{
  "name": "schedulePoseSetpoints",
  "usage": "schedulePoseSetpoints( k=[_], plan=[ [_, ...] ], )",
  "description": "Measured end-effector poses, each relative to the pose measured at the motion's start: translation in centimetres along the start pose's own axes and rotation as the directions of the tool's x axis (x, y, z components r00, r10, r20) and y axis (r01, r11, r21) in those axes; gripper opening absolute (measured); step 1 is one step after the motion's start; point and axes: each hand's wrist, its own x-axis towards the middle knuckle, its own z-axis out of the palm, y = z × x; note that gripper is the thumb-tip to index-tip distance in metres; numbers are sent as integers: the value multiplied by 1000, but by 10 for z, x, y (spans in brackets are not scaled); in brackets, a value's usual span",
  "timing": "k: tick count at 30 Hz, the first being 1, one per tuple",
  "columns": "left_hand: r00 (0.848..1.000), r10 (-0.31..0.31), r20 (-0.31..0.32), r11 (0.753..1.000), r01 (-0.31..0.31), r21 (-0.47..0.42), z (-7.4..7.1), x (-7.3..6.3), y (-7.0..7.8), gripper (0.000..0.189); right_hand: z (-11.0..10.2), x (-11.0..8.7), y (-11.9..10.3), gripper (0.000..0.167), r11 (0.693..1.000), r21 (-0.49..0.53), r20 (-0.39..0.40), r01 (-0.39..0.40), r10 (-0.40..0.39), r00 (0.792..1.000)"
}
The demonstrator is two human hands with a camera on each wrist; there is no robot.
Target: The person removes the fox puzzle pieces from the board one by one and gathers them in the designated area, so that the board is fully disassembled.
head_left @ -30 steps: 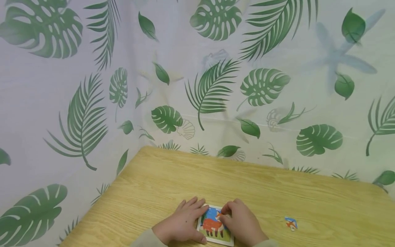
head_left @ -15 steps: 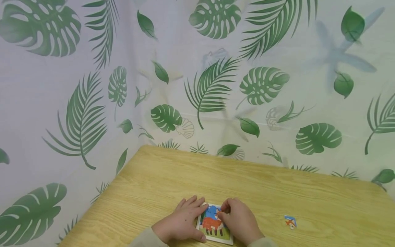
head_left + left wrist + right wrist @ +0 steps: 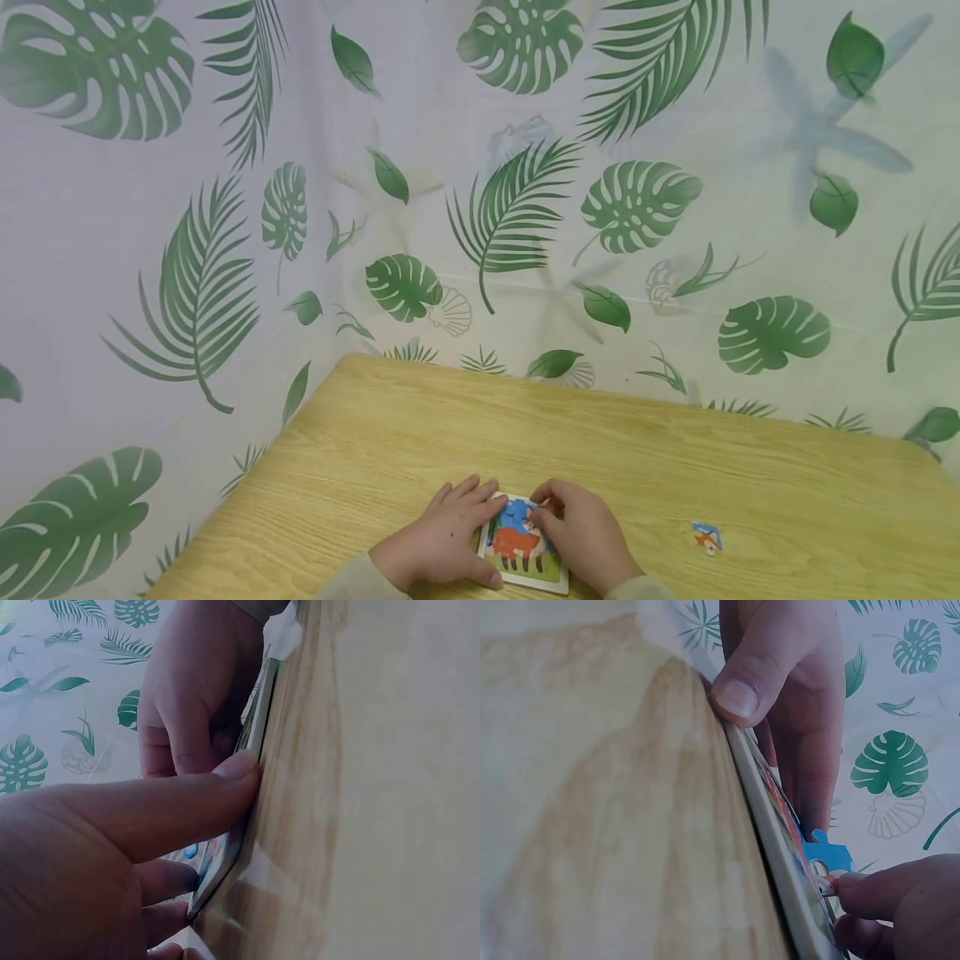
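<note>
A small framed jigsaw puzzle (image 3: 517,546) with a red fox on blue and green lies flat on the table. My left hand (image 3: 446,542) rests along its left side, fingers spread and straight, thumb on the near edge of the frame. In the right wrist view, a blue puzzle piece (image 3: 831,853) with a bit of red and white stands tilted up from the board. My right hand (image 3: 588,537) pinches this piece between thumb and index finger over the puzzle's upper right part. The right hand hides the puzzle's right edge in the head view.
A loose puzzle piece (image 3: 707,538) with blue and orange lies on the wooden table (image 3: 420,433), right of the right hand. A white leaf-patterned curtain (image 3: 525,325) borders the table at the back and left.
The right thumb and index finger have shifted slightly over the puzzle's upper right part, and the pinched piece has changed its tilt. The left hand keeps its place.
</note>
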Motion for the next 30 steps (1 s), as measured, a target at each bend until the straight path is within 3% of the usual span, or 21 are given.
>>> schedulePoseSetpoints(
  k=[9,17,24,30],
  plan=[
    [1000,-1,-1,1000,1,-10,2,1,0,96,1,-4,2,5,998,70,-13,-2,3,1000],
    [999,33,-9,999,-34,-36,2,0,-1,96,3,-1,5,4,999,31,-22,14,-13,1000],
    [994,107,16,994,-107,4,0,-4,-2,70,3,0,5,4,1000,12,-11,16,-16,1000],
    [993,118,6,992,-118,43,1,-3,-1,62,1,0,5,4,993,120,-44,-19,24,999]
  ],
)
